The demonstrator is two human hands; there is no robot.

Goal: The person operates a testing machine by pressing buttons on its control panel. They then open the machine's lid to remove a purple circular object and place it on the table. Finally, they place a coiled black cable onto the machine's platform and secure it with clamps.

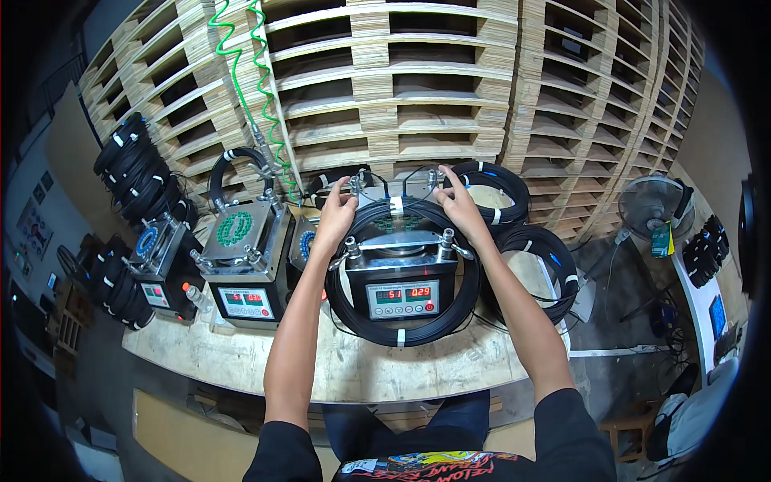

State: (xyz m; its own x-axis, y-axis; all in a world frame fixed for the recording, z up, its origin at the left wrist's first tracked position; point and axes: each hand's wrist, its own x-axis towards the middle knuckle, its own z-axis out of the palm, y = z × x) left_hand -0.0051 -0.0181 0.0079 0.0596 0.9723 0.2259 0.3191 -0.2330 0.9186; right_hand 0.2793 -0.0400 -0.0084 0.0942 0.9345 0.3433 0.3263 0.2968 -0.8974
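Note:
In front of me a bench machine (405, 259) with a steel top, black body and lit red digits stands on a wooden table. A large coil of black cable (401, 332), bound with white ties, hangs around it. Thin cable ends with blue connectors rise at its back. My left hand (337, 213) is closed at the rear left metal knob (354, 185), thumb and fingers around it. Likewise my right hand (460, 207) grips the rear right metal knob (434, 178). Green rings on the machine's top show partly behind the cable.
Two similar machines (245, 257) (157, 273) stand to the left beside a small bottle (193, 294). More cable coils (554, 269) lie at right; others are stacked far left (136, 165). Wooden pallets (434, 72) rise behind the table (385, 377). Green coiled hoses (259, 56) hang down. A fan (654, 209) stands right.

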